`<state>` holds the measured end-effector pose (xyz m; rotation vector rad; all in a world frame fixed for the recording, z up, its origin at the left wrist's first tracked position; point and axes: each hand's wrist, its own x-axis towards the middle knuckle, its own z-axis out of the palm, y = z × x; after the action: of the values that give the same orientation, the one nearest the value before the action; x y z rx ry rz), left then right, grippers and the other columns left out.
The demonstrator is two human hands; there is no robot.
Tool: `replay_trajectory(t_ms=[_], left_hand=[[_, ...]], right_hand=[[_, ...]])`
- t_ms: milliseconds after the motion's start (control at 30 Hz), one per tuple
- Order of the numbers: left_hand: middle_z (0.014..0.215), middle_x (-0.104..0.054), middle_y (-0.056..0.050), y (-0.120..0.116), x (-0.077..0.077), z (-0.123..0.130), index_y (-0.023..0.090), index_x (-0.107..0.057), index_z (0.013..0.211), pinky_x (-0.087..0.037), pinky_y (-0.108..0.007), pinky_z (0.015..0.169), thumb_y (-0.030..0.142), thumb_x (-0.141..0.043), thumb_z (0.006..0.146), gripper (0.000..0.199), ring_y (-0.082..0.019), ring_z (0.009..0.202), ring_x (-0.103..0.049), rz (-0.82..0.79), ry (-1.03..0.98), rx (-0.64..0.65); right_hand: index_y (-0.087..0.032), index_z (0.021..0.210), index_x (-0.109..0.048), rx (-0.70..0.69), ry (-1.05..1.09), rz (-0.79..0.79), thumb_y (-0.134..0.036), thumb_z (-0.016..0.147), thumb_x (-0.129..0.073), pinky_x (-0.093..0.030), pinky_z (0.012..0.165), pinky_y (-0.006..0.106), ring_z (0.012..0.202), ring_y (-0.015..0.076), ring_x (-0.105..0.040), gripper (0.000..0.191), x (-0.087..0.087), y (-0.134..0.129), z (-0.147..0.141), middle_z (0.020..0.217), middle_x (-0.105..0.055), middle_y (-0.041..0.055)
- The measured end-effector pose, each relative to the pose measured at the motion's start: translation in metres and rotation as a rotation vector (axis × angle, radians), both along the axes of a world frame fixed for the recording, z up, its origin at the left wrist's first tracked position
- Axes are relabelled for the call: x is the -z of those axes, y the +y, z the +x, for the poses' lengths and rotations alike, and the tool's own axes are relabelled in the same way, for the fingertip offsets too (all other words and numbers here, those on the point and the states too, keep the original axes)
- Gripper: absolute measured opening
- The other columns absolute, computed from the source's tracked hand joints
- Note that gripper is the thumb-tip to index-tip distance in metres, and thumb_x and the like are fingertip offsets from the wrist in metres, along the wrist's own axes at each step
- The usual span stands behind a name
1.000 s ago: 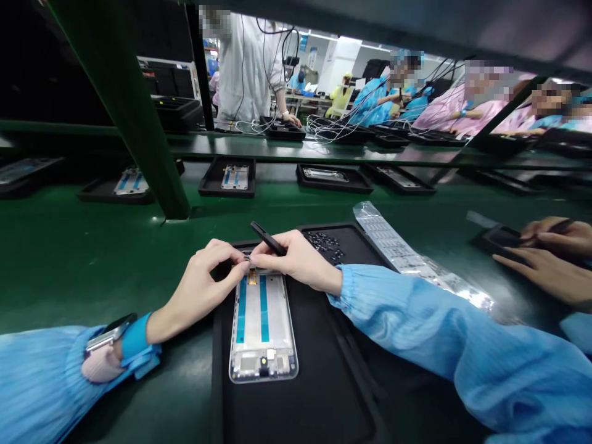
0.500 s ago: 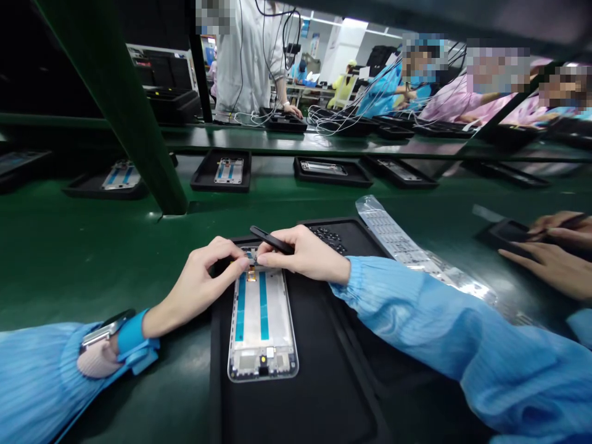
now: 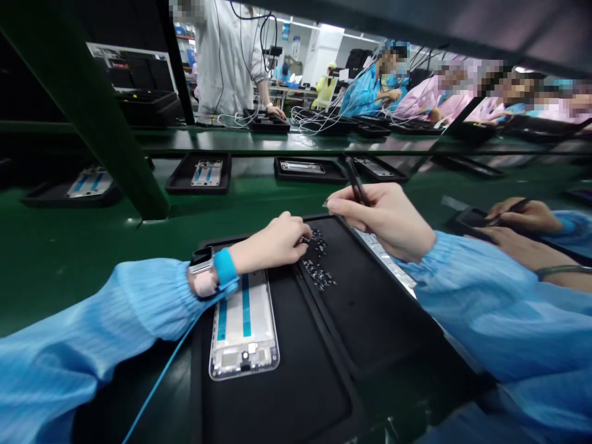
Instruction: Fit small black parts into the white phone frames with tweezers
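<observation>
My left hand (image 3: pixel 272 242) reaches over the top of a silver phone frame (image 3: pixel 235 320) to a pile of small black parts (image 3: pixel 319 275). Its fingers are curled together at the pile's edge; what they pinch, if anything, is hidden. Two blue strips run along the phone frame, which lies in a black tray (image 3: pixel 305 376); its upper end is covered by my left forearm and hand. Raised above the neighbouring black tray (image 3: pixel 374 308), my right hand (image 3: pixel 388 219) is closed around slim black tweezers (image 3: pixel 355 180). A tiny dark bit shows at its thumb and forefinger tips.
Trays with phone frames, such as this one (image 3: pixel 198 185), line the far side of the green bench (image 3: pixel 240 213). A slanted green post (image 3: pixel 106 123) stands at left. Clear plastic packaging (image 3: pixel 386 259) lies beneath my right arm. A co-worker's hands (image 3: pixel 522 228) work at right.
My left hand has left the phone frame's upper end and moved right to the small parts. My right hand has lifted away to the right with the tweezers. The view has shifted slightly right.
</observation>
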<state>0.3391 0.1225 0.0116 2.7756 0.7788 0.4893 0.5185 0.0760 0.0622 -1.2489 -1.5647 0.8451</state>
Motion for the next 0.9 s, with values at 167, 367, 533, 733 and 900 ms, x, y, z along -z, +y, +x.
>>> replay_trajectory(t_ms=[167, 367, 533, 733, 900], left_hand=[[0.094, -0.062, -0.005, 0.015, 0.018, -0.074, 0.019, -0.060, 0.102, -0.041, -0.036, 0.085, 0.026, -0.049, 0.080, 0.026, -0.021, 0.089, -0.055, 0.013, -0.031, -0.272], [0.097, -0.063, -0.006, -0.018, 0.023, -0.139, 0.017, -0.060, 0.098, -0.046, -0.033, 0.080, 0.031, -0.044, 0.082, 0.027, -0.021, 0.088, -0.059, -0.126, -0.045, -0.441], [0.100, -0.061, -0.006, -0.057, 0.027, -0.142, 0.019, -0.058, 0.103, -0.046, -0.035, 0.083, 0.035, -0.041, 0.085, 0.029, -0.021, 0.093, -0.056, -0.200, -0.199, -0.524], [0.090, -0.060, -0.005, -0.073, 0.014, -0.123, 0.019, -0.062, 0.088, -0.041, -0.036, 0.076, 0.032, -0.045, 0.085, 0.022, -0.020, 0.086, -0.049, -0.080, -0.257, -0.536], [0.085, -0.061, -0.003, -0.070, 0.017, -0.119, 0.019, -0.062, 0.078, -0.038, -0.035, 0.075, 0.029, -0.049, 0.084, 0.017, -0.020, 0.086, -0.047, -0.098, -0.257, -0.530]], right_hand=[[-0.011, 0.081, -0.069, -0.136, -0.119, -0.061, -0.036, 0.073, -0.065, -0.023, 0.041, 0.020, 0.043, 0.0043, -0.035, 0.027, 0.022, 0.013, -0.017, 0.049, -0.046, -0.0025], [-0.012, 0.077, -0.071, -0.339, -0.321, -0.037, -0.033, 0.072, -0.062, -0.030, 0.051, 0.020, 0.054, 0.0070, -0.046, 0.023, 0.046, 0.036, -0.073, 0.060, -0.058, -0.0003], [-0.011, 0.078, -0.070, -0.515, -0.407, -0.034, -0.028, 0.076, -0.059, -0.033, 0.056, 0.019, 0.065, 0.0099, -0.053, 0.020, 0.056, 0.031, -0.106, 0.067, -0.062, 0.0008], [-0.011, 0.075, -0.067, -0.532, -0.345, 0.083, -0.020, 0.078, -0.059, -0.035, 0.059, 0.019, 0.063, 0.0071, -0.051, 0.012, 0.056, 0.017, -0.114, 0.071, -0.060, -0.0006], [-0.012, 0.076, -0.066, -0.526, -0.343, 0.174, -0.018, 0.079, -0.059, -0.036, 0.062, 0.019, 0.066, 0.0074, -0.052, 0.011, 0.056, 0.015, -0.114, 0.074, -0.060, 0.0002]])
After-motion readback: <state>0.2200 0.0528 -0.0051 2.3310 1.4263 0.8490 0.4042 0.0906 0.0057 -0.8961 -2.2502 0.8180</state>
